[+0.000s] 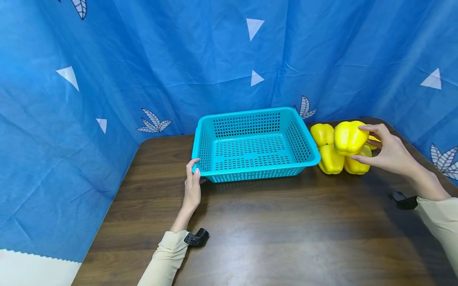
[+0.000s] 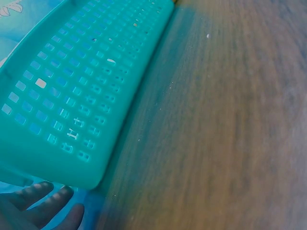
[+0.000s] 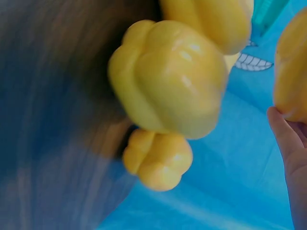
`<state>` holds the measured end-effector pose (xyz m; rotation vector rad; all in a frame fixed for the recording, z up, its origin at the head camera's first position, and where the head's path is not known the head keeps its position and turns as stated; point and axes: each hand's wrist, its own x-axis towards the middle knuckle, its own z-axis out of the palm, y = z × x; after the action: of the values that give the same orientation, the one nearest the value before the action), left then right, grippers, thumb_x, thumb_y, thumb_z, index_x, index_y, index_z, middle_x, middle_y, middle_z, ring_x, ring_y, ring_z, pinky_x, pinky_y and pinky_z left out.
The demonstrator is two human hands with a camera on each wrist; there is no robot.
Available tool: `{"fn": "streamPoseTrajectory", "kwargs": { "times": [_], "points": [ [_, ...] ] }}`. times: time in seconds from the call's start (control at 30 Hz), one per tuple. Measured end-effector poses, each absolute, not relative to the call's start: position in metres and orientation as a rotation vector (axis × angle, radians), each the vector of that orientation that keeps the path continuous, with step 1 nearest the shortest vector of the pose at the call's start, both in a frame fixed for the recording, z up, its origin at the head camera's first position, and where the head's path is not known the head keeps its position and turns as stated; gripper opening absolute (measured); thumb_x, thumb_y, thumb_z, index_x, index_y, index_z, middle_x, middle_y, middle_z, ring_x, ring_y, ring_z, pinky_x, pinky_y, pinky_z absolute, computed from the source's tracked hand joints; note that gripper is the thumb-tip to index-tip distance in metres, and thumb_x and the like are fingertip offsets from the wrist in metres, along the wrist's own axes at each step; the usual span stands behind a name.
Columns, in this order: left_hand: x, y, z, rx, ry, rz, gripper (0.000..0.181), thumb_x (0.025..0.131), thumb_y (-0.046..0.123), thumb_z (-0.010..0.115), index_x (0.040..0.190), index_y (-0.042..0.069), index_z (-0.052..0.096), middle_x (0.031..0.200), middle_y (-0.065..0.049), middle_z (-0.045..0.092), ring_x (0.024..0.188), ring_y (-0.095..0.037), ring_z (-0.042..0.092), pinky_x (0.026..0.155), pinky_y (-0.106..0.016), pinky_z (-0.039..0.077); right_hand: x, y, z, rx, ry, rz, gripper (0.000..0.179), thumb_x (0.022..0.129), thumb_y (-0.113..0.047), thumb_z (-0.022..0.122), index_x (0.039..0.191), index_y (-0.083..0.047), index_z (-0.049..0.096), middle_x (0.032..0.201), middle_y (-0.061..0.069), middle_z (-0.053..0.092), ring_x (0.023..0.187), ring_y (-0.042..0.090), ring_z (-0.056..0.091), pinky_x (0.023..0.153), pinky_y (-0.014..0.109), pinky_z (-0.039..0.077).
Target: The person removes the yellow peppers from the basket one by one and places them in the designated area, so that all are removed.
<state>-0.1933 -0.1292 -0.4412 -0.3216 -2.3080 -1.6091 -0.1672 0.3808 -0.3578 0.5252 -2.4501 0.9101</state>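
A yellow bell pepper (image 1: 351,137) is pinched between the thumb and fingers of my right hand (image 1: 388,151), raised above several other yellow bell peppers (image 1: 330,159). In the right wrist view, part of the held pepper (image 3: 293,67) shows at the right edge, and lower peppers (image 3: 168,79) fill the middle. My left hand (image 1: 193,186) grips the near left corner of a turquoise plastic basket (image 1: 250,173), fingers at its rim. The left wrist view shows some fingers (image 2: 50,203) by the basket's outer corner. No pepper shows inside the basket.
The basket and peppers stand near the back of a dark wooden table (image 1: 272,230). A blue curtain (image 1: 200,59) with white triangles and leaves hangs behind and at both sides. The peppers lie close to the basket's right end.
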Motion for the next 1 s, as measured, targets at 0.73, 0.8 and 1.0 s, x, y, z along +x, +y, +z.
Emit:
{"fn": "streamPoseTrajectory", "kwargs": {
  "times": [0.73,0.8,1.0],
  "points": [
    [-0.193,-0.129,-0.44,-0.321,-2.31,-1.614,0.043,0.098,0.031,0.027,0.139,0.019,0.031,0.143,-0.018,0.037,0.112,-0.032,0.043,0.092,-0.051,0.039,-0.149,0.423,-0.378,0.29,-2.482,0.969,0.092,0.071,0.013,0.07,0.146,-0.016,0.027,0.138,-0.028,0.028,0.115,-0.023,0.028,0.09,-0.009,0.024],
    [-0.193,-0.129,-0.44,-0.318,-2.311,-1.613,0.043,0.097,0.031,0.027,0.139,0.019,0.031,0.144,-0.017,0.037,0.112,-0.031,0.044,0.092,-0.051,0.039,-0.148,0.429,-0.382,0.259,-2.495,0.973,0.089,0.074,0.01,0.069,0.147,-0.019,0.027,0.144,-0.023,0.028,0.118,-0.021,0.027,0.09,-0.01,0.024],
    [-0.194,-0.13,-0.44,-0.313,-2.322,-1.605,0.043,0.097,0.03,0.027,0.139,0.019,0.031,0.146,-0.016,0.035,0.115,-0.031,0.043,0.093,-0.05,0.038,-0.159,0.475,-0.419,0.182,-2.529,0.934,0.086,0.077,0.003,0.07,0.147,-0.023,0.027,0.151,-0.011,0.026,0.125,-0.017,0.027,0.094,-0.008,0.021]
  ]
}}
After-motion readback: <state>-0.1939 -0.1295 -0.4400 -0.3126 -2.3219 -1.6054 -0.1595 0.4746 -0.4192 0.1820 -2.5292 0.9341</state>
